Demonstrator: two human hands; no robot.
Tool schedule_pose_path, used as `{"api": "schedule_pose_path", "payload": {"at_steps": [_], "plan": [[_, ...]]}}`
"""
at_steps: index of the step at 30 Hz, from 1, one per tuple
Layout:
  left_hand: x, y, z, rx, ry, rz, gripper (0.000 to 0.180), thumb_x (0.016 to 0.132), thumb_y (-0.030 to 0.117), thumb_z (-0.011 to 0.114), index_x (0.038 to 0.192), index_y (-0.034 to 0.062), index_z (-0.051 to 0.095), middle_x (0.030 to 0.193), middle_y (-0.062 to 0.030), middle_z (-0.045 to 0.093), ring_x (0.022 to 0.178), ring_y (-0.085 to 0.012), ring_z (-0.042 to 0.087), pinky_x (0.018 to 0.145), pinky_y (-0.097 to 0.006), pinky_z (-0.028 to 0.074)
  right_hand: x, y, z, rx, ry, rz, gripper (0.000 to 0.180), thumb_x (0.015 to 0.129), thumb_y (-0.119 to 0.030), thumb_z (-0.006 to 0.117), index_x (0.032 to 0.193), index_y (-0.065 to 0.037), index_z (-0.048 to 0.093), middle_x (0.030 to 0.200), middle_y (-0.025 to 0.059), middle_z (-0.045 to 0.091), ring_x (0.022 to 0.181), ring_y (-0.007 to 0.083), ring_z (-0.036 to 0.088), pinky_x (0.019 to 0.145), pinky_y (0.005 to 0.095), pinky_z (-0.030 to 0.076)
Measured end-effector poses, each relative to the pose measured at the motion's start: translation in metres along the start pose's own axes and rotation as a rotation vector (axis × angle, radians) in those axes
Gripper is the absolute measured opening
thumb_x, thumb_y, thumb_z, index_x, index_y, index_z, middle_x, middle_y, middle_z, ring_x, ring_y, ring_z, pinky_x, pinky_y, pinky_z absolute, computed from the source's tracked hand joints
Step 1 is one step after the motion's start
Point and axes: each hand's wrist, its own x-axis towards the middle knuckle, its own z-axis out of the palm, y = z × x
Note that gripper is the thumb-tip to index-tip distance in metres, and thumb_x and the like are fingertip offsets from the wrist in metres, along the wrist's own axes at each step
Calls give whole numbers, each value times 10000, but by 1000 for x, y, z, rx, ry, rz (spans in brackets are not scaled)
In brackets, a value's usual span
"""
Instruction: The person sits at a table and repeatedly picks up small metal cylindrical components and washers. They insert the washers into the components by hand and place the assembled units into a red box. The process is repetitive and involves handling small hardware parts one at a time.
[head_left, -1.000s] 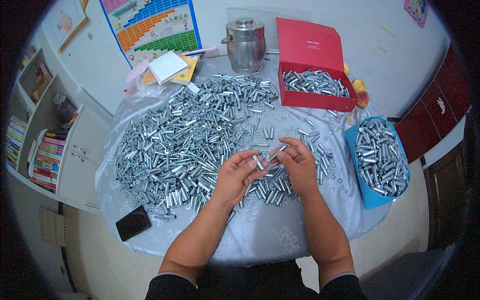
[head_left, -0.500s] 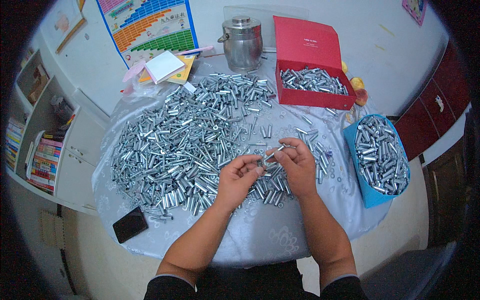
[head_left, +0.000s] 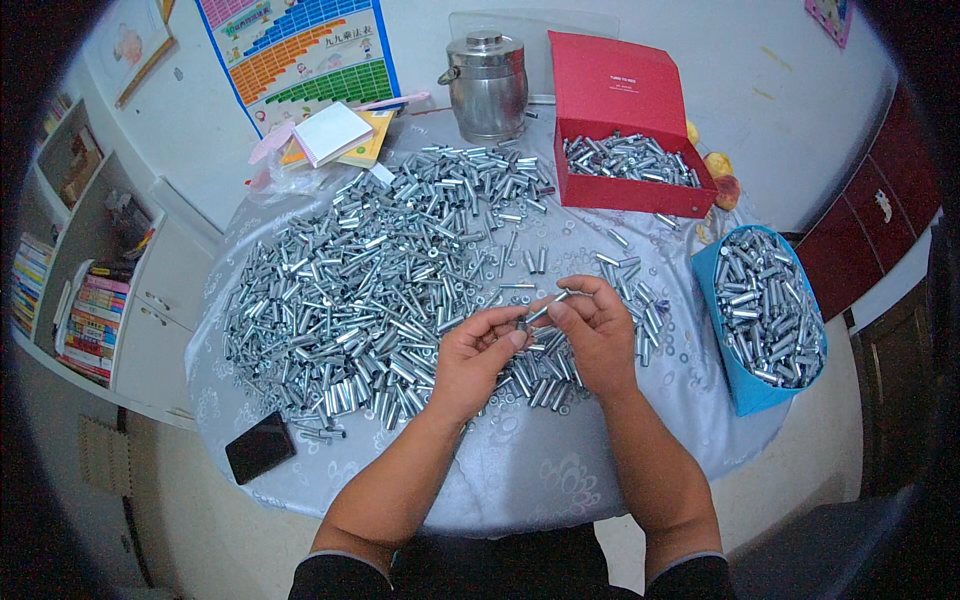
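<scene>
Above the near edge of a big pile of silvery metal bolts and sleeves (head_left: 350, 290), my two hands face each other. Thumb and fingertips of my right hand (head_left: 601, 340) pinch a slim, shiny metal bolt (head_left: 546, 311), which slants down toward the left. My left hand (head_left: 473, 358) is closed at its fingertips on a small, dark metal piece (head_left: 521, 323) at the bolt's lower end. That piece is too small to tell its exact kind, and whether it sits on the bolt cannot be made out. Loose washers and sleeves lie beneath both hands.
A red box (head_left: 640, 196) with its lid up and a blue bin (head_left: 742, 385) hold more metal parts at the right. A steel pot (head_left: 487, 90) stands at the back. A black phone (head_left: 260, 448) lies front left; notebooks (head_left: 333, 133) rest back left.
My left thumb and forefinger have closed in slightly around the small piece. The bolt stays in my right hand, and the whole view has shifted a little.
</scene>
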Motion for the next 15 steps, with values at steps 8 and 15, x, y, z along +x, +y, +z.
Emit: {"api": "schedule_pose_path", "payload": {"at_steps": [8,15], "plan": [[-3,6,3,104,53,24,312,843,-26,650,1152,-31,610,972,-90,661,871,-142,640,807,-265,516,-3,5,0,-131,27,-45,207,900,-38,601,1103,-2,587,986,145,697,888,172,669,778,296,527],[-2,14,6,-71,154,-69,246,870,-27,623,1111,-53,580,980,-139,662,854,-170,662,749,-272,572,0,7,-8,-561,-138,-295,172,862,-102,668,1013,-23,689,939,92,697,862,141,655,761,287,511]]}}
